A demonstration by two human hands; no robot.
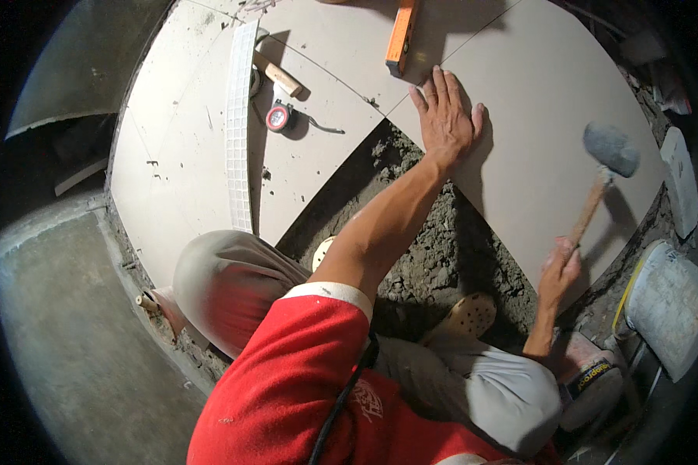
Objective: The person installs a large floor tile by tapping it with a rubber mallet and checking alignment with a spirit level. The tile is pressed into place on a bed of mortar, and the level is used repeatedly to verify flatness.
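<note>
My left hand (446, 128) lies flat on a large beige floor tile (554, 101), fingers spread, close to its far-left corner. My right hand (560, 267) is wrapped round the wooden handle of a rubber mallet (611, 149). The mallet's grey head is slightly blurred, above the right part of the tile; whether it touches cannot be told. Just past my left fingertips an orange spirit level (400, 37) rests on the tiles. Between my knees lies rough grey mortar (434, 248), bordered by tile edges.
Left of the mortar, a tape measure (279, 116), a wooden-handled tool (279, 74) and a long white gridded strip (239, 132) lie on laid tiles. A dirty white bucket (667, 302) leans at the right, near a pale tile offcut (679, 182). Bare concrete (93, 325) extends at left.
</note>
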